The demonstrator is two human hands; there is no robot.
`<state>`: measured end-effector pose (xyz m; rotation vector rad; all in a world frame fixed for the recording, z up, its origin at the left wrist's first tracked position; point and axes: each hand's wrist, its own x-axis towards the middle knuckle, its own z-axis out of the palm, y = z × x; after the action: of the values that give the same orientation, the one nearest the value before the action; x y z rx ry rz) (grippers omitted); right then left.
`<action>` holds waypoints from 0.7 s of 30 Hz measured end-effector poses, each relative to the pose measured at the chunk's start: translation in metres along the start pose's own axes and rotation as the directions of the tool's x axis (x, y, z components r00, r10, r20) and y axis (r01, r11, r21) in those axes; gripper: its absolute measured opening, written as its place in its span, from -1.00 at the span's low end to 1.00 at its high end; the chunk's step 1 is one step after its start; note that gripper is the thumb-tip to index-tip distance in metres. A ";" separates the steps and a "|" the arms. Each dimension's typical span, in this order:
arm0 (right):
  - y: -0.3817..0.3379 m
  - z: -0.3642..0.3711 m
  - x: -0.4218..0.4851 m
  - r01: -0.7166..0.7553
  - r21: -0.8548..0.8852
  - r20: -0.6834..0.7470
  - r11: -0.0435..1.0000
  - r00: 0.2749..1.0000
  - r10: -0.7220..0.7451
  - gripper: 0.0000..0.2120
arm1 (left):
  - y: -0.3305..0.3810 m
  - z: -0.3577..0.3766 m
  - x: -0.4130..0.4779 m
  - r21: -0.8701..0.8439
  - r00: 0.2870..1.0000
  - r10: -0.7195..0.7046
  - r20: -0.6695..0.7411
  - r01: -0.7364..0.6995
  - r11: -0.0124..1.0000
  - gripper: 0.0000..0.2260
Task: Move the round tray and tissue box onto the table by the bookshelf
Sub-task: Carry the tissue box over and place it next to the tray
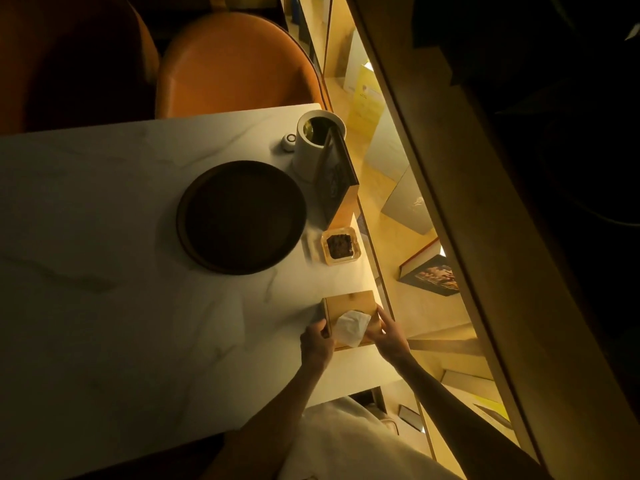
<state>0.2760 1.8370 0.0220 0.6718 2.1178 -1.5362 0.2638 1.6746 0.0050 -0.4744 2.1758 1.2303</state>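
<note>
Dark round tray (241, 217), white marbled table (104, 220), orange chairs (239, 67).

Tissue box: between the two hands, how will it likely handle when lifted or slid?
The tissue box looks like stiff wood, so it probably won't crush between the left hand and right hand. Its flat base likely slides without tipping. The loose tissue may flop.

- No legible text, number or brand anywhere in view.
- Upright card (335, 183) on worktop (104, 237), far right: pale markings, too dim to read.
- Yellow sheet (367, 98) on bookshelf: faint marks, unreadable.
</note>
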 end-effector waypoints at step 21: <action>-0.013 -0.008 0.021 -0.019 0.150 0.023 0.988 1.000 0.016 -0.61 | 0.021 -0.007 0.018 0.046 0.999 0.034 -0.013 -0.033 0.998 -0.65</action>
<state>0.2504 1.8434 0.0212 0.7200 1.9894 -1.6989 0.2357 1.6786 0.0101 -0.4306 2.2271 1.1959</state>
